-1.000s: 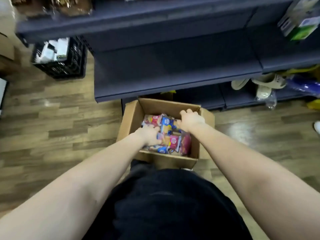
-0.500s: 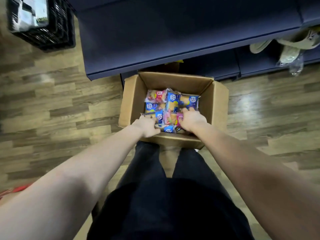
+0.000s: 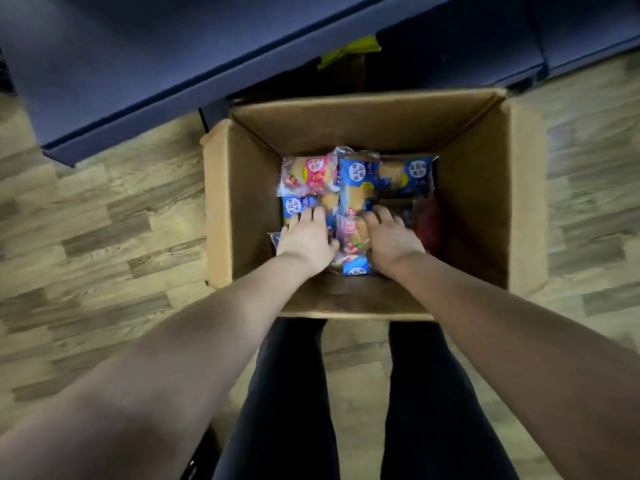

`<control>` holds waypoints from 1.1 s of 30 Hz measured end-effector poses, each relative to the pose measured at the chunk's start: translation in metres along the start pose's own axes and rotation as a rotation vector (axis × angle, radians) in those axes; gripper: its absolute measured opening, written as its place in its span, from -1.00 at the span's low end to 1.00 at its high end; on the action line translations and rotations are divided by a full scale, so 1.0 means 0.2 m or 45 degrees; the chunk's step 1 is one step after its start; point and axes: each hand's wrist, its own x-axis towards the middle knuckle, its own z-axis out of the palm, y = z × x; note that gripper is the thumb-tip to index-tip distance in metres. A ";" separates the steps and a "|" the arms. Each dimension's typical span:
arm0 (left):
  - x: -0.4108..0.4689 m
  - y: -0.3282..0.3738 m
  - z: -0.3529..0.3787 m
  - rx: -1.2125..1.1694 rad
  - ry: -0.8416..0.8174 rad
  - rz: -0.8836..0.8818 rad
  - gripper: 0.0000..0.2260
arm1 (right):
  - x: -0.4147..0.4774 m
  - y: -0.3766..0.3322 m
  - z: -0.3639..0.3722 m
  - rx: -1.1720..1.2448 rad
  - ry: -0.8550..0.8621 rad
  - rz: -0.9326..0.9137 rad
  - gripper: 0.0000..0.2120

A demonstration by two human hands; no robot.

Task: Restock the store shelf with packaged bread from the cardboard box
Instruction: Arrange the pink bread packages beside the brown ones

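From the head camera, looking straight down, an open brown cardboard box [image 3: 485, 209] stands on the wood-patterned plank floor [image 3: 104, 220], its far wall just under the front edge of the dark blue metal store shelf [image 3: 138, 74]. At the bottom of the box lies a loose heap of small plastic-wrapped bread packets [image 3: 356, 188]: a pink-and-red one [image 3: 308, 174] at the far left, blue ones [image 3: 405, 174] to the right of it, and more beneath, partly covered.

Both bare arms reach down into the box. The left hand [image 3: 306, 239] lies palm-down on the packets at the near left, fingers spread a little and pressing onto a blue wrapper. The right hand [image 3: 389, 237] lies palm-down just right of the middle, fingers fanned over the wrappers. Motion blur softens both hands, so whether either has actually closed on a packet cannot be told; neither seems to have lifted one.

Below the box, two legs in black trousers [image 3: 287, 393] stand close against its near wall.
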 end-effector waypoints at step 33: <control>0.95 -0.09 0.04 0.337 0.097 0.298 -0.09 | 0.48 0.26 0.35 0.011 0.118 0.058 -0.06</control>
